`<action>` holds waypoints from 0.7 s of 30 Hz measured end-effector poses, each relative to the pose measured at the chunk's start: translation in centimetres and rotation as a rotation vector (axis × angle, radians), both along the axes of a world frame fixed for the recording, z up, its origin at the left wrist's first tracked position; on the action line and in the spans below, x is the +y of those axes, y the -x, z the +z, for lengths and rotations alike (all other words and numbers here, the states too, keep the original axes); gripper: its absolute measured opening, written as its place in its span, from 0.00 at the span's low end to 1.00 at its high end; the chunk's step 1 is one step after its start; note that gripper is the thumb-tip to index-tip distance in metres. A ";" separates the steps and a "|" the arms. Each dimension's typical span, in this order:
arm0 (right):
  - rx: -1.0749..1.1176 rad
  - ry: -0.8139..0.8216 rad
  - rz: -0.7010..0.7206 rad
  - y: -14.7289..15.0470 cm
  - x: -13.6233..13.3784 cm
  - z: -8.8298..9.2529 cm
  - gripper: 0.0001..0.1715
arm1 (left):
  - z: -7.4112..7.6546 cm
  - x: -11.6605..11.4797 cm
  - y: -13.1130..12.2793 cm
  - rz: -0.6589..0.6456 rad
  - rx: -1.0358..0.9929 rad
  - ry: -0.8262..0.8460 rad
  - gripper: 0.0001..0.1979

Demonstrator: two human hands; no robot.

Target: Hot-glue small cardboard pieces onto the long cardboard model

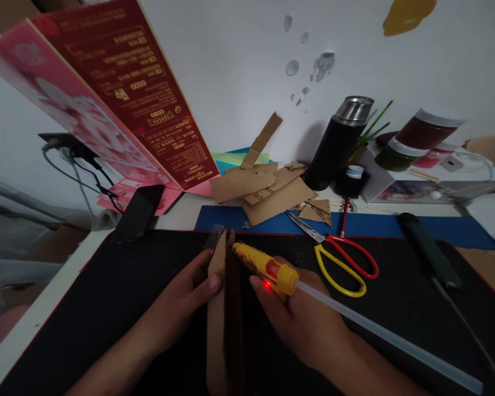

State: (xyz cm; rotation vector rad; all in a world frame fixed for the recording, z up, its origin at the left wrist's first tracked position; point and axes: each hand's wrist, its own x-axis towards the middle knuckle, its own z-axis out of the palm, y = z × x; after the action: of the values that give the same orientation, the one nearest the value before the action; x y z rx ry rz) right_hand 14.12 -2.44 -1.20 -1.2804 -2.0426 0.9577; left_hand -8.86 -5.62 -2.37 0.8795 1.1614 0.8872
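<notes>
My left hand (190,291) grips the left side of an upright cardboard piece (216,330), with the thumb on its face and the fingers behind it. A second, darker cardboard wall stands just to its right. My right hand (301,313) is wrapped round a yellow glue gun (258,259) whose red light is lit. The gun's nozzle points left, near the top edge of the cardboard. A long translucent glue stick (388,333) sticks out of its back end toward the lower right.
Scissors (328,242) lie open right of the glue gun. Cardboard scraps (268,190) are piled at the back. A black flask (334,146), a phone (138,212), a red and pink box (136,82) and a dark green-handled tool (431,250) surround the black mat (107,286).
</notes>
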 end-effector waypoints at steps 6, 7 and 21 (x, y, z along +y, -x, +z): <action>0.013 -0.001 -0.004 0.1 -0.1 -0.2 0.16 | -0.2 0.0 -0.1 0.016 -0.020 -0.016 0.36; 0.011 0.000 -0.002 0.1 -0.1 -0.2 0.16 | -0.2 0.0 -0.1 0.016 -0.018 -0.014 0.36; 0.027 -0.004 -0.005 -0.1 0.0 -0.1 0.16 | 0.0 0.1 -0.1 0.011 0.013 -0.016 0.37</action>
State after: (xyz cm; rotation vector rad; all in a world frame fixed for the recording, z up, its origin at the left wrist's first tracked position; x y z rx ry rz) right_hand 14.23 -2.40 -1.29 -1.2630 -2.0189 0.9637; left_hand -8.73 -5.54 -2.38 0.8939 1.1730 0.9023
